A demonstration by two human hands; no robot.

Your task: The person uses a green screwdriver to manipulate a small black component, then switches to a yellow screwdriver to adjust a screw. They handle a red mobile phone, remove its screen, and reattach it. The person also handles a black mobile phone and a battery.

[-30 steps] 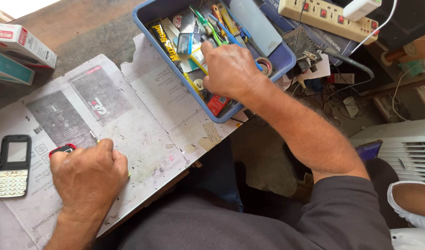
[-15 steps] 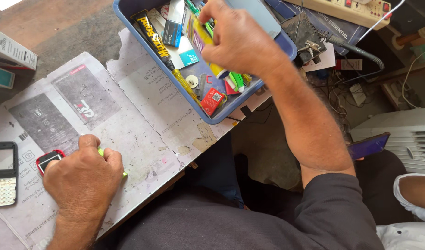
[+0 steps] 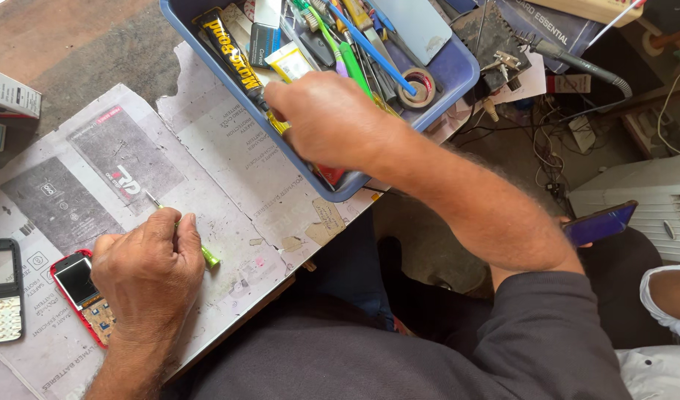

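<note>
Loosely curled, the left hand (image 3: 149, 275) is closed around a thin green-handled screwdriver (image 3: 184, 234), held low against the paper-covered worktable (image 3: 229, 178), just beside a small red opened phone (image 3: 81, 292). Its light, stiff handle is judged best gripped; the bare phone board looks fragile. The right hand (image 3: 329, 122) is bent, fingers down, into a blue plastic tray (image 3: 458, 70) of tools; whether anything is held cannot be told.

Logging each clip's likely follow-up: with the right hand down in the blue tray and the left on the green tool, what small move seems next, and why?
Probably the right hand closes on one item in the blue tray and lifts it out. Its fingers are buried among the packed tools, so which item cannot be told, while the left hand holds the green screwdriver beside the opened red phone.
</note>
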